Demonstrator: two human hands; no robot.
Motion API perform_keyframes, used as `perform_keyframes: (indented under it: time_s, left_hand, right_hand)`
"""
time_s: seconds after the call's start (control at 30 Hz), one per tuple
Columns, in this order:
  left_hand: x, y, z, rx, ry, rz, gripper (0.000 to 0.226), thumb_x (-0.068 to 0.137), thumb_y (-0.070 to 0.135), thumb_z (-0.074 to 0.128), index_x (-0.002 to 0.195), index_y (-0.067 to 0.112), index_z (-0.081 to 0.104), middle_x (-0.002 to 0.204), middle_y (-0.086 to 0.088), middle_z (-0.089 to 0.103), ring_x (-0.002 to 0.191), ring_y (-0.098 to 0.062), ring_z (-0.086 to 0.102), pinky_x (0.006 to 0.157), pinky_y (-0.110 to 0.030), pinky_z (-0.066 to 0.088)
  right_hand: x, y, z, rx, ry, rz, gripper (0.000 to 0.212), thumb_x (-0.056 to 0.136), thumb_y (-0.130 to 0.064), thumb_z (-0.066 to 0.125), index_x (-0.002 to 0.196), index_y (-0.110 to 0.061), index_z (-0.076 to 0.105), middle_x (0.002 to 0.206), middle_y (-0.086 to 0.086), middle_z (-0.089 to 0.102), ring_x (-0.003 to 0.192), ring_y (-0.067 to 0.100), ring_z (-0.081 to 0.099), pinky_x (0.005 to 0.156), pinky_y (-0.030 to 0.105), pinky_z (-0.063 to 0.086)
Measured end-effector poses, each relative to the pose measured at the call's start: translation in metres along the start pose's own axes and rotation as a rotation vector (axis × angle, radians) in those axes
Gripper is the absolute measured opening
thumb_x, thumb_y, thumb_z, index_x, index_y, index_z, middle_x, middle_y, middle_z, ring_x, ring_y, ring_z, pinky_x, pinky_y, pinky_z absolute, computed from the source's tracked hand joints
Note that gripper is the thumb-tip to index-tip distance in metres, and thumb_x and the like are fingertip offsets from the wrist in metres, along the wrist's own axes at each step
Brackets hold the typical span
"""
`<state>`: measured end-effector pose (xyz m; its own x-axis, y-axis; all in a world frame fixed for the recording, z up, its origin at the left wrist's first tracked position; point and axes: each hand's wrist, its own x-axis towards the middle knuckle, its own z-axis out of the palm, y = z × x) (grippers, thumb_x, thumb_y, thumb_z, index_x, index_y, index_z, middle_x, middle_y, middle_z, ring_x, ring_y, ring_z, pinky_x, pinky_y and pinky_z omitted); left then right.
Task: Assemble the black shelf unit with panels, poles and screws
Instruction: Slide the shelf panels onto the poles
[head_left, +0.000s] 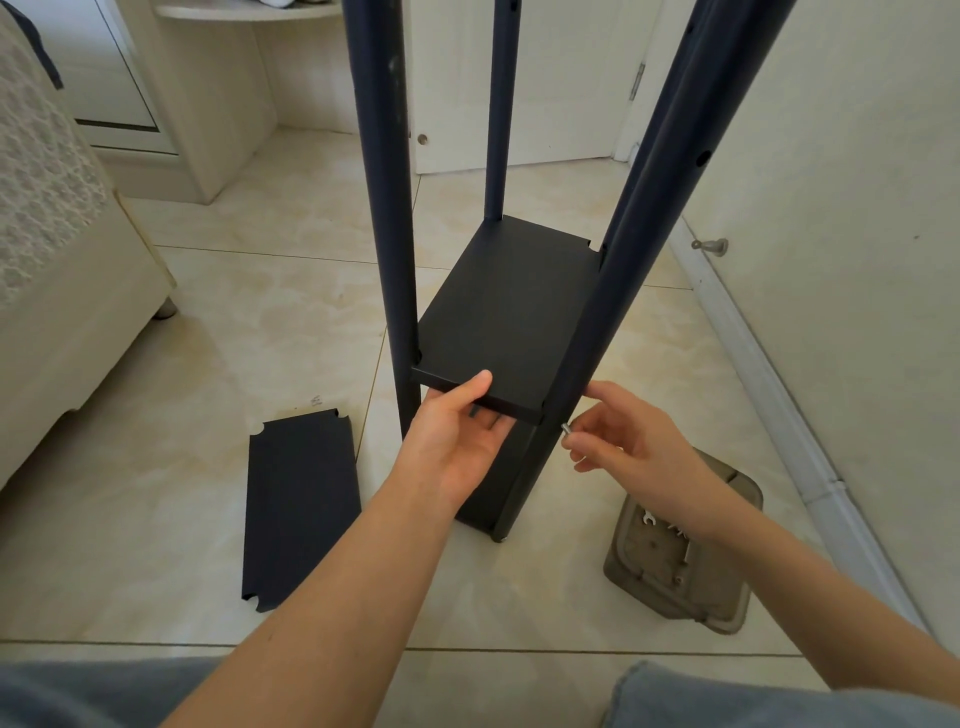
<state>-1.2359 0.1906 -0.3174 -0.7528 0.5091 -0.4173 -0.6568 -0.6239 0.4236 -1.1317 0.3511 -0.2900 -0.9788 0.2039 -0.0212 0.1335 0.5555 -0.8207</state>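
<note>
The black shelf unit stands on the tiled floor with its dark poles (384, 208) rising past the top of the view. A black panel (509, 306) sits between the poles above a lower panel. My left hand (460, 431) grips the panel's near edge, thumb on top and fingers underneath. My right hand (618, 436) pinches a small silver screw (565, 429) right beside the near right pole (587, 332), just below the panel's corner. A spare black panel (301, 499) with notched corners lies flat on the floor to the left.
A grey tray (685, 587) holding a small wrench and metal parts sits on the floor at the right, partly under my right forearm. A white wall and baseboard run along the right. A bed base stands at the left, cabinets and a door behind.
</note>
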Motion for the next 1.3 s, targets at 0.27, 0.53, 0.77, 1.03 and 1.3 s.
perform_keyframes:
  time_s: [0.27, 0.53, 0.77, 1.03, 1.3]
  left_hand:
    - [0.0, 0.001, -0.002, -0.03, -0.038, 0.014, 0.037, 0.09, -0.003, 0.063, 0.12, 0.017, 0.061, 0.105, -0.012, 0.076, 0.094, -0.032, 0.075, 0.083, -0.048, 0.061]
    - [0.0, 0.004, -0.004, -0.052, -0.037, 0.008, 0.038, 0.088, -0.004, 0.064, 0.119, 0.017, 0.062, 0.105, -0.013, 0.076, 0.094, -0.033, 0.075, 0.073, -0.046, 0.063]
    - [-0.002, 0.002, -0.002, -0.049, -0.051, 0.007, 0.043, 0.086, -0.003, 0.065, 0.125, 0.015, 0.061, 0.107, -0.014, 0.076, 0.097, -0.033, 0.074, 0.073, -0.045, 0.062]
    - [-0.004, 0.001, -0.001, -0.013, -0.055, 0.007, 0.035, 0.091, -0.003, 0.063, 0.121, 0.016, 0.063, 0.105, -0.012, 0.076, 0.095, -0.032, 0.074, 0.076, -0.045, 0.062]
    - [-0.007, 0.003, 0.0, 0.018, -0.095, 0.026, 0.034, 0.088, -0.004, 0.062, 0.116, 0.016, 0.064, 0.105, -0.011, 0.077, 0.096, -0.03, 0.074, 0.074, -0.043, 0.062]
  right_hand:
    - [0.007, -0.004, -0.005, -0.124, 0.011, -0.064, 0.027, 0.089, -0.027, 0.068, 0.109, -0.033, 0.051, 0.092, -0.011, 0.065, 0.084, 0.003, 0.065, 0.072, 0.016, 0.055]
    - [-0.001, -0.004, -0.015, -0.183, -0.052, -0.065, 0.036, 0.087, -0.026, 0.069, 0.119, -0.022, 0.054, 0.098, -0.01, 0.065, 0.09, 0.008, 0.065, 0.081, 0.017, 0.056]
    - [0.004, 0.0, -0.008, -0.193, 0.028, -0.06, 0.029, 0.086, -0.029, 0.071, 0.111, -0.021, 0.057, 0.098, -0.009, 0.064, 0.088, 0.009, 0.064, 0.077, 0.013, 0.052]
    - [0.003, 0.0, -0.001, -0.209, 0.085, -0.121, 0.02, 0.087, -0.028, 0.071, 0.097, -0.034, 0.055, 0.089, -0.017, 0.059, 0.083, 0.003, 0.061, 0.068, 0.004, 0.049]
    - [0.002, 0.003, 0.001, -0.168, 0.129, -0.157, 0.025, 0.087, -0.026, 0.071, 0.102, -0.035, 0.053, 0.091, -0.021, 0.057, 0.084, 0.001, 0.06, 0.07, 0.002, 0.047]
